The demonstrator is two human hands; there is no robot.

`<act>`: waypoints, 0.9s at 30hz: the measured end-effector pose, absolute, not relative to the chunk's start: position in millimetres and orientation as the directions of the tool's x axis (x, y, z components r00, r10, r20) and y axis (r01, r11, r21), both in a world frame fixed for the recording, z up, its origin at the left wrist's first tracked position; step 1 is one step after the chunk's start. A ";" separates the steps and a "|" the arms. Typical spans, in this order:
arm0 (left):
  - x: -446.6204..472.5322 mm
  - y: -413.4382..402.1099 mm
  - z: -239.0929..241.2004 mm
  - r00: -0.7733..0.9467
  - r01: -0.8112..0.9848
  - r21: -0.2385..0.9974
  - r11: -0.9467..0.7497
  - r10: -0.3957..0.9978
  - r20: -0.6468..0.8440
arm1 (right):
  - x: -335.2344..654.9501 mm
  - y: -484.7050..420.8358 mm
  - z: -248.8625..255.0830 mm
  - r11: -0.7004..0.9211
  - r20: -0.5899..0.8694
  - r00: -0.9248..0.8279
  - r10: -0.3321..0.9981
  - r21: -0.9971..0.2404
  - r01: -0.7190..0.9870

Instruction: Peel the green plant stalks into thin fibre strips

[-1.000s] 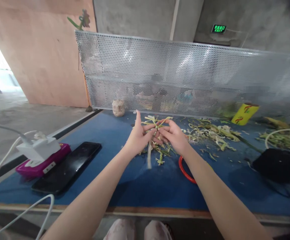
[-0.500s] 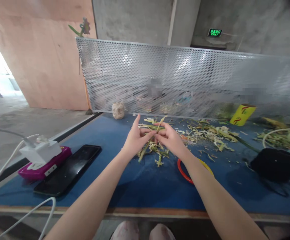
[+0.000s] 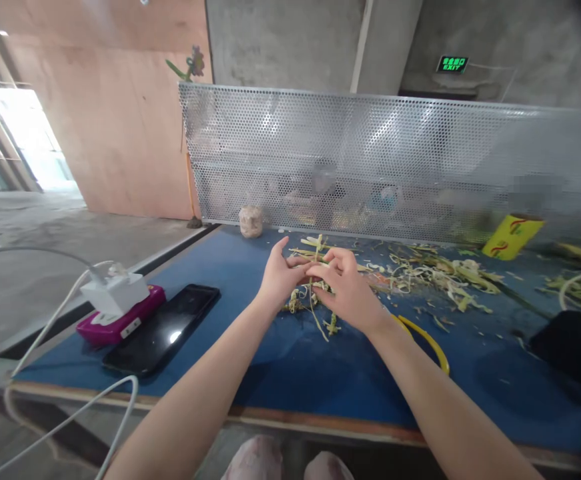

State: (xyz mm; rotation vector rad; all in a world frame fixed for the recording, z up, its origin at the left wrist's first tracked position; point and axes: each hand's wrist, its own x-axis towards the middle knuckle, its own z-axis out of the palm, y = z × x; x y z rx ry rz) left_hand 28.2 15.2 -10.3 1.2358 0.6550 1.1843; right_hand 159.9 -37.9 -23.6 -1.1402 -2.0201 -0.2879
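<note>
Over the blue tabletop [image 3: 265, 373] both hands meet at a thin green plant strip [image 3: 317, 322], whose lower end dangles below the fingers. My left hand [image 3: 281, 277] pinches it from the left, thumb raised and apart. Opposite, my right hand [image 3: 344, 285] has its fingers bent and closed at the same strip; the exact grip is partly hidden by the fingers. Loose plant scraps [image 3: 333, 325] lie beneath and behind the hands. Under my right forearm is a yellow ring [image 3: 437, 350], partly covered.
More plant peelings [image 3: 463, 275] spread rightward, near a yellow roll [image 3: 513, 237] and a black device [image 3: 570, 343]. At left are a phone [image 3: 165, 330], a purple power strip [image 3: 120, 325] and a white charger [image 3: 115, 293]. A pale lump [image 3: 251, 221] stands before the perforated metal panel [image 3: 290, 153].
The view has shifted left, so things appear further right. My right hand has turned, its fingers curling more over the strip. The red ring seen earlier is now hidden.
</note>
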 end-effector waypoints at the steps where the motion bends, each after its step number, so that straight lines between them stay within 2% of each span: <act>1: 28.2 15.2 -10.5 0.316 -0.325 0.941 -0.094 0.927 0.202 | 159.2 -38.6 -23.2 0.566 0.733 -0.287 0.616 -0.159 0.809; 6: 28.8 14.9 -10.3 0.337 -0.349 0.934 -0.073 0.921 0.198 | 157.9 -37.3 -24.7 0.587 0.809 -0.218 0.546 -0.184 0.788; 14: 27.7 13.1 -9.3 0.308 -0.306 0.952 -0.020 0.944 0.119 | 151.7 -38.4 -25.9 0.592 0.745 -0.278 0.606 -0.190 0.783; 16: 27.8 13.4 -9.6 0.312 -0.324 0.946 -0.012 0.943 0.118 | 152.3 -36.4 -26.3 0.608 0.770 -0.196 0.607 -0.290 0.739; 19: 28.8 12.9 -8.5 0.328 -0.392 0.920 0.008 0.936 0.132 | 155.2 -29.5 -27.7 0.598 0.768 0.049 0.638 -0.535 0.597; 21: 29.9 11.9 -7.6 0.330 -0.412 0.911 0.000 0.932 0.149 | 157.5 -23.4 -29.5 0.555 0.676 0.194 0.711 -0.708 0.436; 23: 31.1 11.4 -7.8 0.313 -0.395 0.917 -0.058 0.930 0.194 | 159.3 -18.0 -31.6 0.467 0.526 0.252 0.812 -0.846 0.258; 27: 32.6 13.3 -12.0 0.282 -0.309 0.923 -0.231 0.904 0.321 | 160.2 -12.1 -35.3 0.371 0.379 0.304 0.874 -0.925 0.085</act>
